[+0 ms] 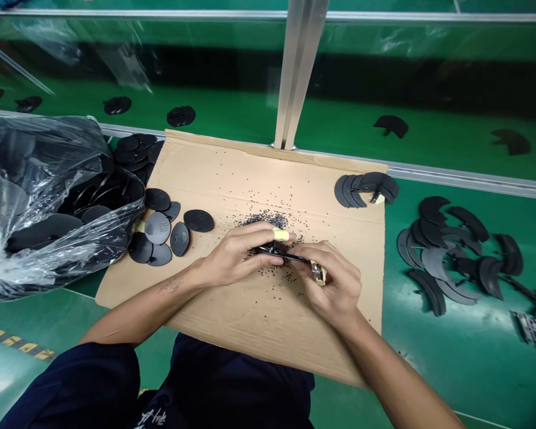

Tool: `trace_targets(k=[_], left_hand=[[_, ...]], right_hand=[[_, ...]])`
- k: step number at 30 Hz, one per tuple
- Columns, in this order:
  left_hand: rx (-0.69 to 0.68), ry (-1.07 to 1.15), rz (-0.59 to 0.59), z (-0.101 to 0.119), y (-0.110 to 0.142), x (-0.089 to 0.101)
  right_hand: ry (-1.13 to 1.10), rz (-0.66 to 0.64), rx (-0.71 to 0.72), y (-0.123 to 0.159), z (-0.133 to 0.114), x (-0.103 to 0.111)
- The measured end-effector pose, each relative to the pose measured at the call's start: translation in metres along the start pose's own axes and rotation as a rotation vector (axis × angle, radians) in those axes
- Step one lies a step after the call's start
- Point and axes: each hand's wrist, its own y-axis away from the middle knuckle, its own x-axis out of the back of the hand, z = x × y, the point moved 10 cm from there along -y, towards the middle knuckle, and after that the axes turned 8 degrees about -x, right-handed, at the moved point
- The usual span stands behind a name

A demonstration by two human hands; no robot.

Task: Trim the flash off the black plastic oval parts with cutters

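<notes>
My left hand [241, 253] is closed on a flat black plastic piece [277, 254], held edge-on over the middle of a brown cardboard sheet [232, 316]; its index finger wears a yellow tape wrap. My right hand [335, 283] is closed round a small tool with a metal tip [317, 273], touching the right end of the piece. Small black shavings [268, 219] lie scattered on the cardboard beneath and behind both hands.
A clear plastic bag [40, 196] full of black discs sits at left, with loose discs [165, 229] beside it. A small stack of cut black pieces [366, 187] lies at the cardboard's far right; several more [455, 250] lie on the green table. A metal post [297, 71] rises behind.
</notes>
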Motion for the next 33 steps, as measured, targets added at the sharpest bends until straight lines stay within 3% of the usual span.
trace_targets(k=[11, 20, 24, 28, 33], left_hand=[[-0.043, -0.085, 0.073, 0.004, 0.0, 0.004], [-0.104, -0.119, 0.2, 0.012, 0.003, 0.013], [-0.034, -0.025, 0.168, 0.002, 0.004, 0.01], [0.076, 0.249, 0.113, -0.009, 0.003, 0.003], [0.24, 0.472, 0.113, -0.024, 0.006, -0.001]], right_hand=[[0.014, -0.007, 0.014, -0.001, 0.002, -0.001], [-0.014, -0.034, 0.014, -0.001, 0.0, -0.004], [-0.059, -0.008, -0.061, -0.003, 0.005, -0.001], [-0.147, 0.016, -0.175, -0.004, 0.013, 0.004], [-0.213, -0.067, -0.285, -0.006, 0.019, -0.003]])
